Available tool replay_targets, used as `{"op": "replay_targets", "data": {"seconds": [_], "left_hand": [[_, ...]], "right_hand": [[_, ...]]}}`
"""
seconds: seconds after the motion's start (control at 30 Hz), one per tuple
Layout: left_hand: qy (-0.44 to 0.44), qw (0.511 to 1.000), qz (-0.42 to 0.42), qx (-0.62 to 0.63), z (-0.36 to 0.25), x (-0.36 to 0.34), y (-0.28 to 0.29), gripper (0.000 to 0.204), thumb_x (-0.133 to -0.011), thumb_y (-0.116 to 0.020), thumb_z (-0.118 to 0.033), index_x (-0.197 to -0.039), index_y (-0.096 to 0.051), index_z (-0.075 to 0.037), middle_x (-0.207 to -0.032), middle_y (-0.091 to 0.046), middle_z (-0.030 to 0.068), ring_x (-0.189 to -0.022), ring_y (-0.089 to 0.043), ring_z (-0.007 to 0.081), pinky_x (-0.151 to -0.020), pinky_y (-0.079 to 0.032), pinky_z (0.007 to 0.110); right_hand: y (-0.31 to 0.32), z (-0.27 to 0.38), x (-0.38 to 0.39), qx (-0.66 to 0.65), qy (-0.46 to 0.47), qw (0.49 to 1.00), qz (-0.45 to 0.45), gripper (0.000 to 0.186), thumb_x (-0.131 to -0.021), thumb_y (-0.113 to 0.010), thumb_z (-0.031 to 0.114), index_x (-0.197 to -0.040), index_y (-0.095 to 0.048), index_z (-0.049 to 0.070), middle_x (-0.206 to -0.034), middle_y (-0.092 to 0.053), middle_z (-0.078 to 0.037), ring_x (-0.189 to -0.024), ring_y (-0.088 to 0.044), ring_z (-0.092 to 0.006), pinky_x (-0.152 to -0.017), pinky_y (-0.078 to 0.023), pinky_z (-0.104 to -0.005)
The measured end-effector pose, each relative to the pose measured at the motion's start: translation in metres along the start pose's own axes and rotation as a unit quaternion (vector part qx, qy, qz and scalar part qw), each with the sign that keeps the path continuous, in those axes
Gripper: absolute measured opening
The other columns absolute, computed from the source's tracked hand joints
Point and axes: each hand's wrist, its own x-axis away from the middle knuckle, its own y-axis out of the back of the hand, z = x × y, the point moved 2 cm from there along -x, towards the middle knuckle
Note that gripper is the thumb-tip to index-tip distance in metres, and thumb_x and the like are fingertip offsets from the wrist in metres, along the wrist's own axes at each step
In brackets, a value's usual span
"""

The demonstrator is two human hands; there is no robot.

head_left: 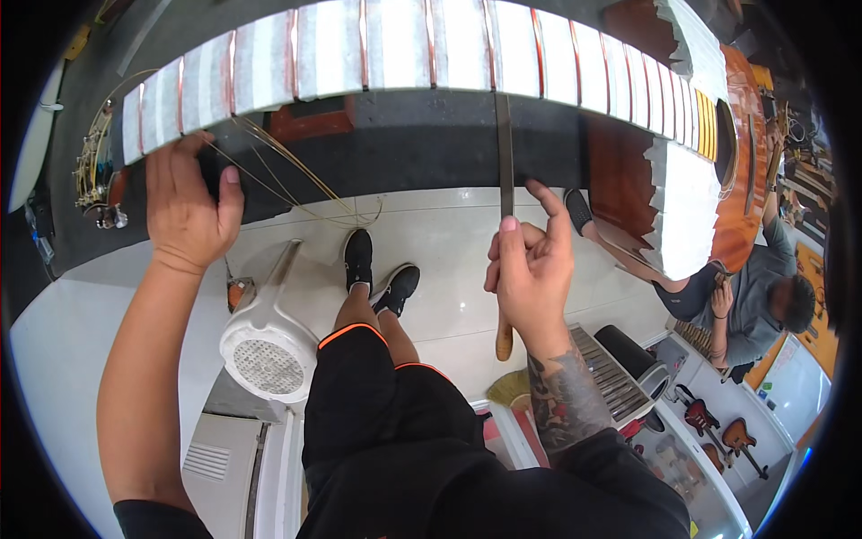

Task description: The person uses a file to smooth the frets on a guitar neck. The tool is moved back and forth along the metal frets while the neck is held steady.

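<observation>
A guitar neck [395,45] runs across the top, its fingerboard covered in white tape strips with the frets bare between them. My left hand [189,198] rests at the neck's near edge by the headstock [112,193]; its fingers reach straight up to the edge, their tips partly hidden, and the thumb stands apart. My right hand [536,269] is closed around a long narrow file [505,162] with a wooden handle, the index finger stretched out. The file's far end meets the neck's near edge. Loose strings [310,180] hang below the neck.
The reddish guitar body [741,162], partly covered by white paper [687,216], is at the right. A dark bench [422,148] lies under the neck. A white stool [269,350] stands near my legs. Another person [763,296] works at the right, near electric guitars [700,418] on a wall.
</observation>
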Motion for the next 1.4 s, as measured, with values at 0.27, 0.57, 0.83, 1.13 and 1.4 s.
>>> {"op": "replay_targets", "data": {"seconds": [0.27,0.57,0.83,1.13,1.4], "left_hand": [[0.007,1.0,-0.013,-0.027,-0.007,-0.006,-0.001,0.039,-0.088,-0.064,-0.021,-0.122,-0.061,-0.001,-0.118,-0.061,0.0192,-0.108,-0.058,0.0408,-0.095,-0.048,0.047],[0.023,1.0,-0.006,-0.018,-0.011,-0.006,0.001,0.043,-0.084,-0.065,-0.019,-0.123,-0.06,-0.002,-0.117,-0.059,0.0195,-0.107,-0.058,0.041,-0.094,-0.049,0.047],[0.023,0.999,-0.014,-0.021,-0.01,-0.003,0.001,0.043,-0.084,-0.066,-0.02,-0.123,-0.061,-0.003,-0.115,-0.059,0.02,-0.105,-0.059,0.0412,-0.093,-0.05,0.048],[0.017,0.999,-0.006,-0.044,-0.009,-0.003,0.0,0.044,-0.084,-0.067,-0.023,-0.123,-0.061,-0.003,-0.113,-0.059,0.0199,-0.103,-0.059,0.0419,-0.093,-0.05,0.049],[0.037,0.994,0.077,-0.064,-0.005,0.006,-0.004,0.055,-0.093,-0.059,-0.029,-0.134,-0.054,0.006,-0.117,-0.058,0.0291,-0.103,-0.058,0.0477,-0.093,-0.048,0.053]], "right_hand": [[-0.004,-0.005,-0.006,-0.096,0.011,0.995,0.024,0.055,-0.106,-0.057,0.012,-0.152,-0.033,-0.005,-0.07,-0.061,-0.005,-0.051,-0.056,-0.0078,-0.045,-0.046,-0.0245],[-0.005,-0.004,-0.014,-0.06,0.022,0.997,0.034,0.051,-0.108,-0.055,0.016,-0.151,-0.035,-0.002,-0.069,-0.06,-0.005,-0.046,-0.052,-0.0071,-0.042,-0.042,-0.0239],[-0.007,-0.004,-0.015,-0.09,0.016,0.995,0.038,0.046,-0.111,-0.049,0.023,-0.148,-0.037,-0.001,-0.066,-0.057,-0.005,-0.043,-0.05,-0.008,-0.041,-0.04,-0.0234],[-0.004,0.001,-0.022,-0.06,0.011,0.998,0.034,0.044,-0.11,-0.053,0.023,-0.146,-0.042,0.0,-0.063,-0.058,-0.004,-0.044,-0.051,-0.008,-0.044,-0.041,-0.0232],[-0.009,0.013,-0.034,-0.055,-0.002,0.998,0.007,0.042,-0.108,-0.058,0.022,-0.144,-0.049,0.001,-0.058,-0.055,0.001,-0.046,-0.045,-0.0028,-0.044,-0.033,-0.022]]}}
